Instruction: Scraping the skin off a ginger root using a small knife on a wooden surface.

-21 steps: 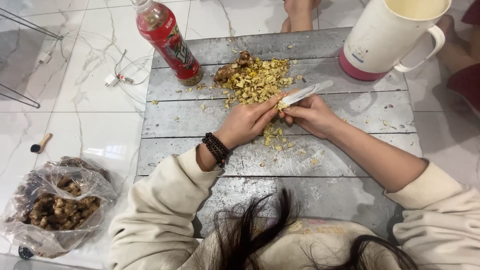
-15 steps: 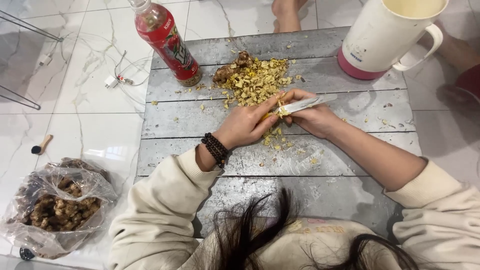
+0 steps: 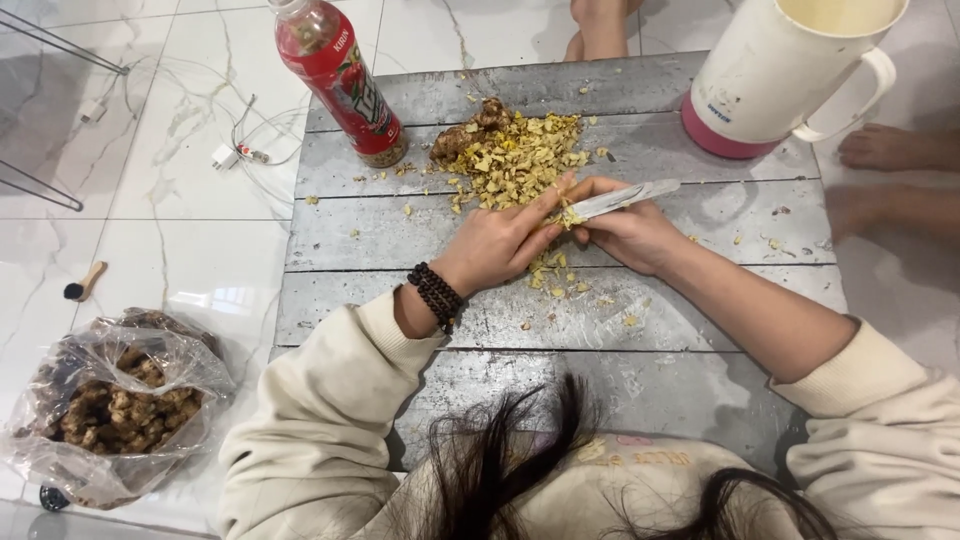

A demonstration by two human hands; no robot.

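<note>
Fingers [image 3: 535, 215] of your left hand [image 3: 500, 245] are pinching a small ginger piece [image 3: 562, 214] against the knife [image 3: 622, 199] your right hand [image 3: 630, 235] is gripping, blade running rightward, just below the peelings pile [image 3: 515, 155] on the tabletop [image 3: 700, 300].

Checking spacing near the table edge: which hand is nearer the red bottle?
Left. The left hand lies on the bottle's side of the board, nearer and to its lower right; the right hand, holding the knife, sits farther right.
</note>
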